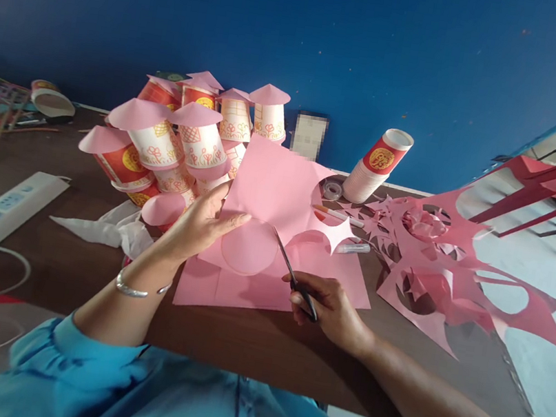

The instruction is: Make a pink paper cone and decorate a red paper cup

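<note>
Blue wall fills the frame's top; at centre, left fingers pinch pink paper, likely steadying it for the scissors that right fingers curl around.

No wording legible, round gold emblem on a red paper cup at two o'clock, similar gold disc on a red cup towards nine o'clock, characters unreadable

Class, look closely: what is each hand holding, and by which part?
The right hand holds scissors by the dark handles. The left hand holds pink paper by its left side, thumb on top.
</note>
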The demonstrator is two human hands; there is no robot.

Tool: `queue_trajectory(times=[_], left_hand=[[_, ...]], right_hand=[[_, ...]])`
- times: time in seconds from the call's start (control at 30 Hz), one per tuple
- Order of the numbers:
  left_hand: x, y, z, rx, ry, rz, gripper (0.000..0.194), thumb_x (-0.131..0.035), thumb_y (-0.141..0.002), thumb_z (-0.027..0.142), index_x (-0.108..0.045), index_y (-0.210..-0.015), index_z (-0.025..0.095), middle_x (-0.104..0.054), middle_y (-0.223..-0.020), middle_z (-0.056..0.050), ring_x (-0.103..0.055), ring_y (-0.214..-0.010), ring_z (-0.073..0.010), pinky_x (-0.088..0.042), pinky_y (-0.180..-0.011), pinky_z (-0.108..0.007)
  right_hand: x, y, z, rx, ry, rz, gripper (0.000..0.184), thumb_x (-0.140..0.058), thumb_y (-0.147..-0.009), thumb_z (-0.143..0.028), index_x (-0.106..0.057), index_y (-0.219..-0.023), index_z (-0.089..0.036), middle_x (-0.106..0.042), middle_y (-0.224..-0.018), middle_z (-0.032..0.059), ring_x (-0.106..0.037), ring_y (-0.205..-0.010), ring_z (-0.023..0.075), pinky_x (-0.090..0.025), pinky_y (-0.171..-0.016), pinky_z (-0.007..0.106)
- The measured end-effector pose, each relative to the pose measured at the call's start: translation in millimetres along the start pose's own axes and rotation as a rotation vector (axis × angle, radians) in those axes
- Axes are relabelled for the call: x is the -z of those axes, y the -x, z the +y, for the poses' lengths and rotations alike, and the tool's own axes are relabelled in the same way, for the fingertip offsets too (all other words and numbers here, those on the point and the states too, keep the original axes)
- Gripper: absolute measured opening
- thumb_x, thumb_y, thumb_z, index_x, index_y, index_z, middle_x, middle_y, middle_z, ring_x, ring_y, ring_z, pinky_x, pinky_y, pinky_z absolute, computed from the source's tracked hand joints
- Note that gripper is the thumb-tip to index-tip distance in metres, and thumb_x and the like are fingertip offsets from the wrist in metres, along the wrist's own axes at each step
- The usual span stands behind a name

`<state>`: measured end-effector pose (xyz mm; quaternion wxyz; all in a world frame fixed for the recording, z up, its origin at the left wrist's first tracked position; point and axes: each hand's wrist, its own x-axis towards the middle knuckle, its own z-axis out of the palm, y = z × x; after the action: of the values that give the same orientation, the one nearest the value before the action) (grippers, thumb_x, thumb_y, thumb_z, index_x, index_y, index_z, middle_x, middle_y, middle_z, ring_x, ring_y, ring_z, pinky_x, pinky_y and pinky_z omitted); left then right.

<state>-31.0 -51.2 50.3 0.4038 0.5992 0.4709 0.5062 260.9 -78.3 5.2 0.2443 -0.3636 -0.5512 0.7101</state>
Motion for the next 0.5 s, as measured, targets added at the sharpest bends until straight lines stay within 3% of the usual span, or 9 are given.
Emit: queue_trajectory(times=[0.2,0.5], left_hand=[[-0.1,0.4,4.9,0.001,0.009,-0.016,0.062,-0.09,-0.091,0.047,-0.07,-0.143,0.02,-0.072,-0.153,-0.015,-0.065,-0.146,-0.0367,-0.052,-0.128,-0.052],[4.6,0.4,2.3,0.014,-0.06,-0.048,0.062,-0.09,-0.09,0.052,-0.072,-0.14,0.019,-0.074,-0.149,-0.016,-0.066,-0.144,-0.0386,-0.05,-0.128,-0.054]], right_hand=[[1.2,-0.6,1.7,0.008,-0.013,-0.012,0.061,-0.088,-0.087,-0.07,-0.075,-0.112,-0.015,-0.062,-0.068,-0.0033,-0.055,-0.054,0.0107,-0.049,-0.054,0.028],[4.4,-0.9,3.0,-0.003,0.051,-0.042,0.063,-0.087,-0.089,-0.07,-0.077,-0.115,-0.014,-0.06,-0.07,-0.003,-0.057,-0.057,0.0109,-0.049,-0.057,0.029]])
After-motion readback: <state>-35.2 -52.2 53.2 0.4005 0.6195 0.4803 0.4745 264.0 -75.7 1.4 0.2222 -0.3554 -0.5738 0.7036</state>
